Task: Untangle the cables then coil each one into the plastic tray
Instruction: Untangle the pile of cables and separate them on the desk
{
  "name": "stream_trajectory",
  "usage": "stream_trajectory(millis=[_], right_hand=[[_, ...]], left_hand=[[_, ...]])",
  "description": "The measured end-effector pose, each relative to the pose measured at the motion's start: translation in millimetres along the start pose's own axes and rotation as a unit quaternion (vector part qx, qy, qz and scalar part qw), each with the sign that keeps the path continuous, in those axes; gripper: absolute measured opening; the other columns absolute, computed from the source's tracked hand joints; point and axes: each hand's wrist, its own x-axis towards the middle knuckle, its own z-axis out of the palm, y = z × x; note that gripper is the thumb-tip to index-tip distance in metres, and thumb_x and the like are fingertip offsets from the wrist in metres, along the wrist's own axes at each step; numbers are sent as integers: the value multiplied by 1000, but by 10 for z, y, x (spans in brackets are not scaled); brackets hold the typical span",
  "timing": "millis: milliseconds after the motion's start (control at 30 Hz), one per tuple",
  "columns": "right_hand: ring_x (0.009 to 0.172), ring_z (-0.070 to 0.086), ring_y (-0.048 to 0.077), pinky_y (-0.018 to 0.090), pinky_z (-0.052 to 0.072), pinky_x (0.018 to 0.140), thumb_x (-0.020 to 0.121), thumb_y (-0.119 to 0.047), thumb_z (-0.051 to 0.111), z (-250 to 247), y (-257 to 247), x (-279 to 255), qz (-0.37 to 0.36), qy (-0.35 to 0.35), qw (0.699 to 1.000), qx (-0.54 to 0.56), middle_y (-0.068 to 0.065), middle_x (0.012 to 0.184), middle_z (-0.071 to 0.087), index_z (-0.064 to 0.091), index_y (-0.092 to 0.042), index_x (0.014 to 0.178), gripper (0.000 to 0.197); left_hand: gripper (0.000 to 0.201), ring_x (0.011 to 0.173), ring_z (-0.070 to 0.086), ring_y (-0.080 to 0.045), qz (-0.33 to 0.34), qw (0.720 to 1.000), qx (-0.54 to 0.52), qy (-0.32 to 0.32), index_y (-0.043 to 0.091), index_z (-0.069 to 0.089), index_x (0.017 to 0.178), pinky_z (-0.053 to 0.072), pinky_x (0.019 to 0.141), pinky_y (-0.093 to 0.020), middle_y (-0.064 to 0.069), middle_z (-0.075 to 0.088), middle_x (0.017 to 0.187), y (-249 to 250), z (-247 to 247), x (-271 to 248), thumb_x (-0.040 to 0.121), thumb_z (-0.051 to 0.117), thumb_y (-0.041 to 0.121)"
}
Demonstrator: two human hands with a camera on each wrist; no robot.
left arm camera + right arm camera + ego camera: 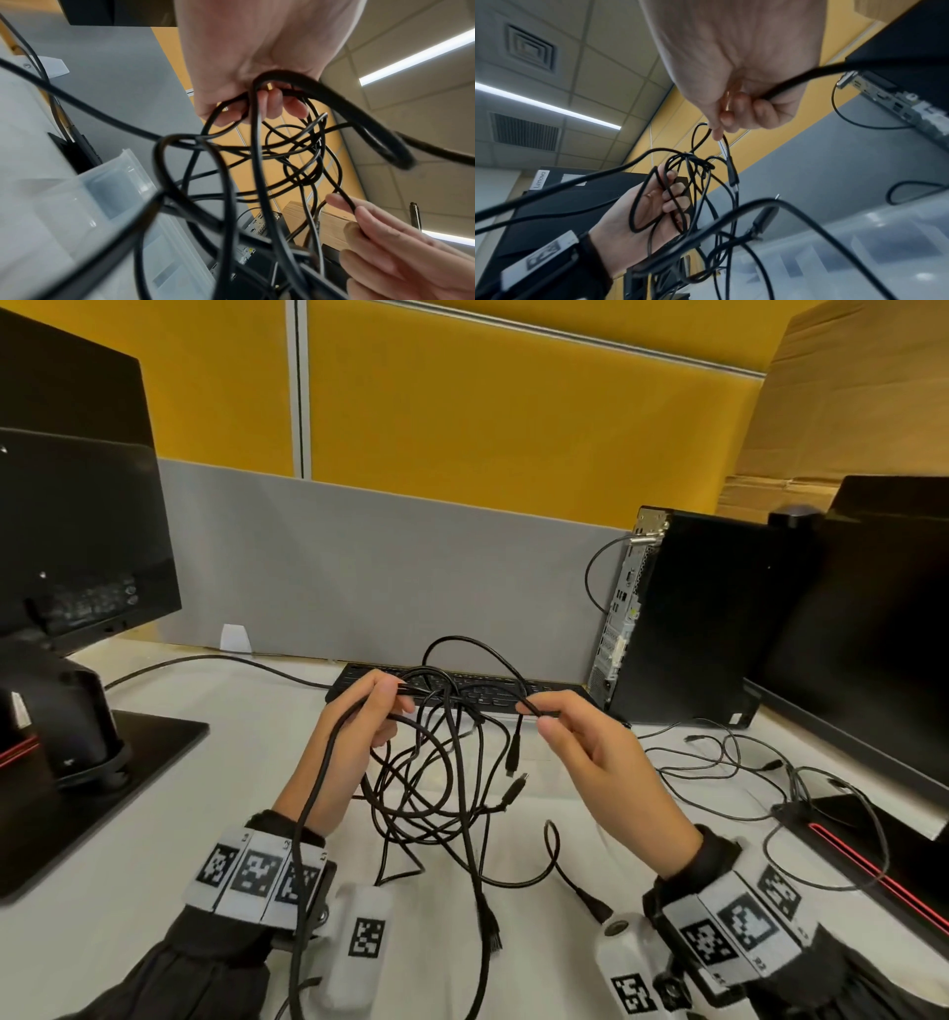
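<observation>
Still early in the task, judging by the layout. White desk carrying everything; keyboard taken as landmark. Clear plastic tray visible only in the wrist views, low beside the desk edge, no coil seen in the parts that show; position relative to keyboard cannot be told.

Black cable tangle held up in the air just in front of the keyboard, loops crossing many times, lower strands trailing down to the desk nearer the body. Several plug ends dangling free in front of the keyboard's right half.

Left hand in front of the keyboard's left end, fingers curled round a bunch of strands, one thicker strand running down past the wrist. Right hand in front of the keyboard's right end, thumb and forefinger pinching a single strand close to the knot, remaining fingers loosely bent.

Assessment: no cable separated yet, nothing coiled. Remaining: free each cable from the knot, coil each, place each in the tray. Thin loose wires to the right of the keyboard apparently belong to the PC, not the tangle.
</observation>
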Motion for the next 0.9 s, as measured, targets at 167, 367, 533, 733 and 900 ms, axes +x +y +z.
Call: stream_trajectory(millis=[167,367,533,733,900], right_hand=[[84,55,-11,5,38,74,98,-14,45,-93,-41,80,-38,-27,996,-81,-23,88,60,60,-27,119,29],[80,55,8,23,44,75,97,-19,47,-15,-87,106,-76,-58,986,-139,-1,86,63,64,-31,116,28],[80,57,1,14,41,70,94,-16,53,83,-191,102,-101,-61,988,-97,-14,82,64,67,-24,100,17],[70,47,-4,12,35,63,93,-27,53,193,-243,128,-73,-130,980,-130,-16,76,52,51,-28,92,3],[76,54,5,15,42,68,95,-28,51,108,-503,210,-63,-56,996,13,-6,86,60,56,-20,96,9]], left_hand=[[37,55,36,-3,-18,998,-57,-15,11,56,77,32,54,-14,11,53,61,47,7,-8,98,39,36],[40,56,32,-7,-50,996,-34,-72,17,47,68,32,53,-13,7,36,61,67,60,-64,93,40,47],[35,52,32,-1,-45,995,1,-92,16,45,72,30,48,-9,14,38,56,73,88,-77,92,33,42],[41,59,42,2,19,992,105,-74,14,52,66,35,58,-9,11,46,62,5,112,-52,93,36,39],[47,56,47,-4,16,985,171,-14,22,56,59,33,57,-19,8,50,55,48,38,-44,86,46,59]])
